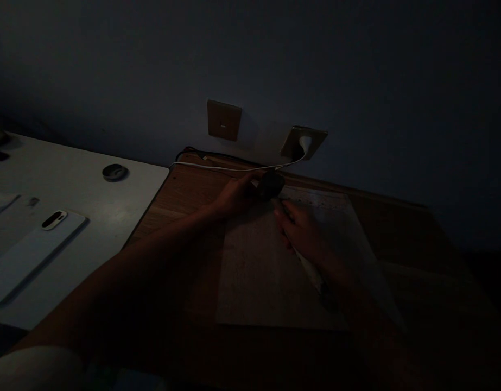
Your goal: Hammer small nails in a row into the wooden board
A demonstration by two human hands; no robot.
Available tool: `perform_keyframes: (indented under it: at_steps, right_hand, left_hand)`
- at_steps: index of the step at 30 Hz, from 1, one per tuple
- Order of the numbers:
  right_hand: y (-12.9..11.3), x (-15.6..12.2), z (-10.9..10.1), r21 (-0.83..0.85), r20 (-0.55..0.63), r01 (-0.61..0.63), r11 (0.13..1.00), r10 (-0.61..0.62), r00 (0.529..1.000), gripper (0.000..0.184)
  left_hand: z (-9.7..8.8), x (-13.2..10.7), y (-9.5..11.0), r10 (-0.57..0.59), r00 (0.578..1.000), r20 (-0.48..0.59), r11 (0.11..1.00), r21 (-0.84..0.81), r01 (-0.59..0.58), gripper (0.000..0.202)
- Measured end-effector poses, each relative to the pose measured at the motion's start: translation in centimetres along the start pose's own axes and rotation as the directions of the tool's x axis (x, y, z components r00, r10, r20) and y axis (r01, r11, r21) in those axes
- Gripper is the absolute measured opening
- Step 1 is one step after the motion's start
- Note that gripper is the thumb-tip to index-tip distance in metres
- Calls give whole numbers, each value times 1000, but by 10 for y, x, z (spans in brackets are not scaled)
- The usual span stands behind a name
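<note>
The scene is very dim. In my right hand (301, 228) is a long pale handle (309, 269), with the fingers wrapped round it. A dark rounded head (271, 184) shows at the far end of this handle, so the whole looks like a mallet; the near end is dark too. My left hand (238, 194) is curled against the left side of that head, its fingertips partly hidden in shadow. Under both hands lies a pale flat board (254, 282), on a brown wooden tabletop (193, 190).
A white cable (234, 169) crosses the table's back edge to a plug (305, 143) in a wall socket. Another wall plate (224, 120) is further left. On the white table (87, 157) at left lie a phone (34, 255) and a small round dish or lid (114, 172).
</note>
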State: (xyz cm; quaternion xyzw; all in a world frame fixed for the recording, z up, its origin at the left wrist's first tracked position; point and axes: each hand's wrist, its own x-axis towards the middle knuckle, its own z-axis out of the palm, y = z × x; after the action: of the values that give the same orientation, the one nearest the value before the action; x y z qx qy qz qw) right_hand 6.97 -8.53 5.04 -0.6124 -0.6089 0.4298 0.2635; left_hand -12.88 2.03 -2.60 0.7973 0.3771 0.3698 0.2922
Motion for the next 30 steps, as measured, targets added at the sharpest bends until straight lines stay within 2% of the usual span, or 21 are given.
perform_keyframes:
  at_steps: [3, 6, 9, 11, 13, 15, 17, 18, 21, 24, 26, 28, 30]
  right_hand:
    - [2, -2, 2, 32, 18, -5, 999, 5, 1000, 26]
    - [5, -13, 5, 209, -15, -67, 976, 71, 997, 39]
    - [14, -35, 4, 411, -185, -67, 909, 156, 970, 52]
    - [24, -51, -3, 480, -349, -31, 877, 223, 910, 55]
    - [36, -63, -12, 485, -441, -85, 870, 327, 836, 56]
    - [48, -71, -21, 483, -489, -186, 856, 440, 753, 54]
    - [61, -74, -26, 516, -499, -219, 828, 498, 709, 52]
    - [66, -75, -26, 536, -489, -208, 818, 502, 713, 52]
    - [76, -75, -25, 534, -435, -162, 830, 434, 789, 53]
    - [77, -77, -26, 473, -339, -183, 862, 370, 865, 57]
    - [78, -82, -33, 383, -289, -214, 898, 337, 896, 60]
    - [83, -91, -45, 238, -332, -206, 949, 279, 901, 59]
    - [96, -103, -62, 63, -483, -178, 982, 186, 856, 57]
  left_hand:
    - [-1, 0, 1, -14, 1000, 5, 999, 34, 14, 55]
    - [-3, 0, 6, -35, 999, 15, 999, 32, 35, 52]
    - [-6, -1, 10, -39, 999, 34, 998, 49, 37, 52]
    - [-8, -1, 12, -39, 998, 51, 997, 74, 35, 53]
    - [-8, -2, 11, -47, 997, 64, 994, 98, 41, 52]
    - [-8, -2, 10, -56, 997, 62, 991, 122, 48, 52]
    - [-8, -2, 8, -54, 996, 67, 989, 139, 44, 54]
    - [-8, -1, 7, -52, 996, 74, 989, 145, 41, 54]
    - [-8, 0, 6, -43, 995, 92, 983, 180, 26, 54]
    - [-10, -3, 9, -6, 997, 78, 958, 286, -17, 53]
    - [-14, -13, 14, 20, 997, 74, 924, 380, -47, 51]
    - [-21, -30, 21, 6, 997, 76, 886, 462, -40, 49]
    - [-29, -54, 29, -44, 997, 64, 850, 526, 4, 52]
